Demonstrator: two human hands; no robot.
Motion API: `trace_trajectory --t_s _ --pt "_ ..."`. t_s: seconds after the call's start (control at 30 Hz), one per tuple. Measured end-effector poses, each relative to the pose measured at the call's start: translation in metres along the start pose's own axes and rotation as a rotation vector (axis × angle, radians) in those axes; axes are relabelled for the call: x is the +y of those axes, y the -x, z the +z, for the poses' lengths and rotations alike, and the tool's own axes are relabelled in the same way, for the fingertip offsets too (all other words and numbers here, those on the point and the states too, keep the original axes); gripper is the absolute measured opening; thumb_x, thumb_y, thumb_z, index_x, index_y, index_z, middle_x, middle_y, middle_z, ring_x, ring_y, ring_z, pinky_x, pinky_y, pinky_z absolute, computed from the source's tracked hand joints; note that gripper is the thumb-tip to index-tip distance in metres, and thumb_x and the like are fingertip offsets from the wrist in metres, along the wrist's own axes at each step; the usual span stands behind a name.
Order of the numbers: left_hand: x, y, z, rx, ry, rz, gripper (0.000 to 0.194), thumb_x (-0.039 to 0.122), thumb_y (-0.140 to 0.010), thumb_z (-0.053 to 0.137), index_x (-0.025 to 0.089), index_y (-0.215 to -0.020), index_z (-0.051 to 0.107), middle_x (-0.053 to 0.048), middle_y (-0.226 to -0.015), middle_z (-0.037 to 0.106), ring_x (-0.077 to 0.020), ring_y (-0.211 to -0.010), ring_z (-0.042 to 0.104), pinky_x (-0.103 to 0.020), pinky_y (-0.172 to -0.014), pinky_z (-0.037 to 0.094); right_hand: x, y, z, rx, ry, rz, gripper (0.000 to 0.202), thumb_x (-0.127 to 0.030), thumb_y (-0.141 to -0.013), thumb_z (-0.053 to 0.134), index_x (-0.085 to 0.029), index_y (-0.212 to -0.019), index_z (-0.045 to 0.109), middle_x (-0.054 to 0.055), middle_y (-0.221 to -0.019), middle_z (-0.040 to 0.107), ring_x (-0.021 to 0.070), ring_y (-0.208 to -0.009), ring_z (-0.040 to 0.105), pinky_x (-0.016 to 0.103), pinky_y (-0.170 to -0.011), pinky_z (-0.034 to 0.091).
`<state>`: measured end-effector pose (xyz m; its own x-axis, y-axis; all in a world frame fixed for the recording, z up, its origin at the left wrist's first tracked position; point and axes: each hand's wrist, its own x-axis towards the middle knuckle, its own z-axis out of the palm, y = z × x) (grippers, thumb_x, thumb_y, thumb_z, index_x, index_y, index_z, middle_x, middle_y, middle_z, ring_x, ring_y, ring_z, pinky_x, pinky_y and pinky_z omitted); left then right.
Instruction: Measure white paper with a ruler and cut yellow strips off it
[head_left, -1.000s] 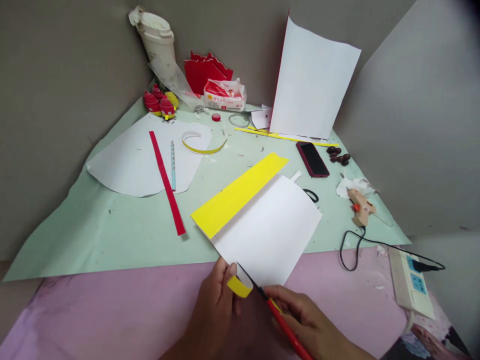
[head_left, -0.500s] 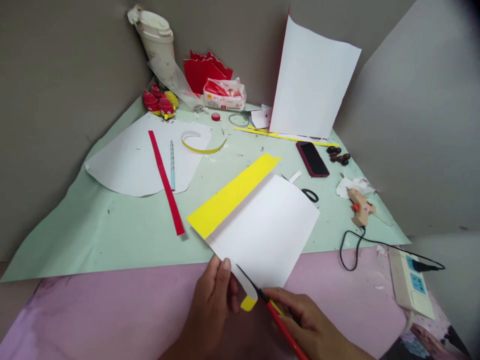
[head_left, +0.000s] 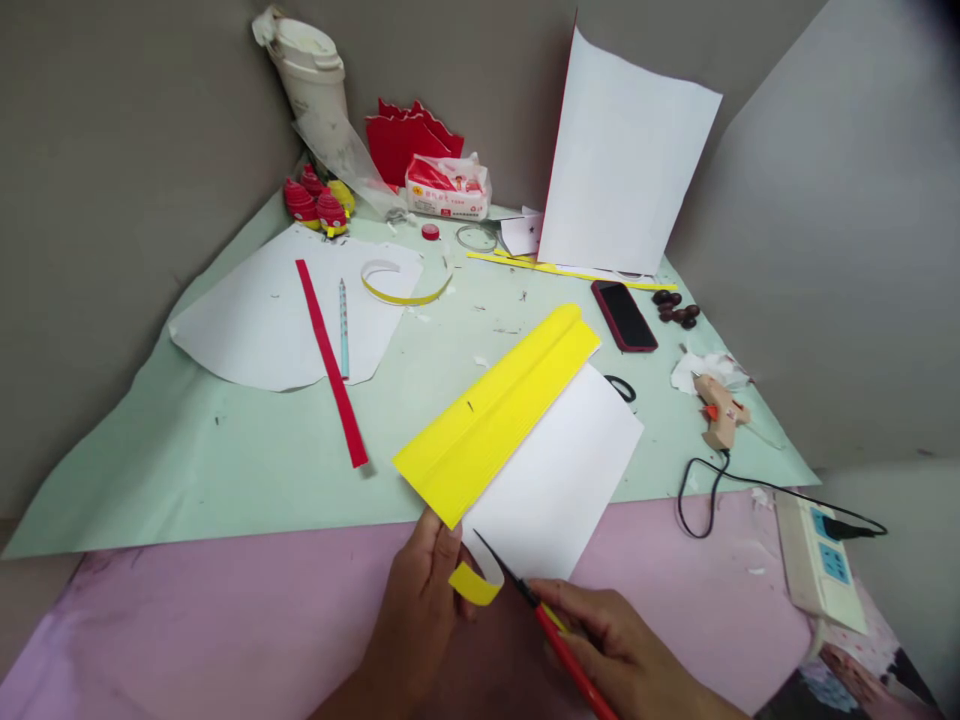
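Observation:
A sheet, yellow on one face and white on the other [head_left: 559, 470], is pinched at its near left edge by my left hand [head_left: 420, 590]. Its far left part curls over and shows yellow. My right hand [head_left: 615, 640] holds red-handled scissors [head_left: 566, 655], their dark blades lying at the sheet's near edge. Between the hands a narrow cut strip [head_left: 478, 583] curls up, its yellow side showing at the end. A black scissor handle loop [head_left: 620, 388] pokes out from behind the sheet's right edge.
On the green mat [head_left: 285, 500] lie a red strip [head_left: 330, 362], a pencil [head_left: 344, 330], a curled yellow strip [head_left: 405, 298] and a phone [head_left: 624, 317]. A glue gun [head_left: 721, 412] and a power strip [head_left: 821, 560] sit at the right. A large white sheet [head_left: 630, 150] stands behind.
The yellow part of the sheet has folded further over towards me and covers more of the white face. The cut strip's curl has shifted left and shows more yellow.

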<state>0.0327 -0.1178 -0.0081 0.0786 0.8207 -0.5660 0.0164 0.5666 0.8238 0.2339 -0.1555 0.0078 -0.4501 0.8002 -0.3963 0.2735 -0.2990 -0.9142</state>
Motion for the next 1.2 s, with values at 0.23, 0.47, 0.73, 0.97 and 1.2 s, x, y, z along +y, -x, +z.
trace_trajectory --t_s 0.23,0.47,0.73,0.97,1.2 --pt "0.002 0.002 0.0 0.021 0.001 0.008 0.045 0.063 -0.089 0.049 0.023 -0.066 0.048 0.003 -0.053 0.054 -0.0139 -0.046 0.048 -0.025 -0.046 0.04 -0.009 0.001 0.006 0.048 0.046 0.146 0.044 -0.056 -0.096 0.052 -0.02 -0.113 0.069 0.001 -0.076 0.061 0.014 -0.063 0.047 0.023 -0.058 0.043" --pt "-0.006 0.001 0.0 -0.017 -0.006 0.089 0.045 0.055 -0.096 0.042 0.023 -0.065 0.047 0.005 -0.045 0.049 -0.0122 -0.044 0.044 -0.023 -0.047 0.035 -0.012 0.001 0.007 0.044 -0.01 0.173 0.047 -0.061 -0.094 0.053 -0.021 -0.111 0.069 0.001 -0.077 0.059 0.0146 -0.066 0.048 0.024 -0.062 0.044" --pt "-0.005 0.002 -0.001 -0.005 -0.009 0.095 0.042 0.054 -0.095 0.044 0.023 -0.066 0.047 0.005 -0.046 0.048 -0.0131 -0.046 0.043 -0.025 -0.049 0.035 -0.015 -0.002 0.005 0.04 -0.02 0.163 0.046 -0.06 -0.094 0.053 -0.022 -0.114 0.069 0.003 -0.082 0.064 0.018 -0.074 0.055 0.027 -0.069 0.049" --pt "-0.006 0.001 -0.002 -0.028 -0.027 0.083 0.043 0.056 -0.095 0.042 0.023 -0.068 0.046 0.005 -0.049 0.049 -0.0132 -0.048 0.043 -0.026 -0.051 0.035 -0.01 -0.003 0.004 0.037 -0.018 0.128 0.048 -0.059 -0.095 0.051 -0.023 -0.119 0.07 0.004 -0.083 0.069 0.0217 -0.079 0.062 0.031 -0.074 0.053" --pt "0.02 -0.001 -0.017 0.04 -0.166 0.062 0.033 0.052 -0.086 0.058 0.024 -0.101 0.052 0.007 -0.054 0.055 -0.0187 -0.049 0.055 -0.028 -0.051 0.04 -0.005 0.001 -0.002 0.081 0.035 0.143 0.046 -0.057 -0.095 0.052 -0.023 -0.118 0.071 0.004 -0.079 0.069 0.0242 -0.083 0.063 0.033 -0.078 0.054"
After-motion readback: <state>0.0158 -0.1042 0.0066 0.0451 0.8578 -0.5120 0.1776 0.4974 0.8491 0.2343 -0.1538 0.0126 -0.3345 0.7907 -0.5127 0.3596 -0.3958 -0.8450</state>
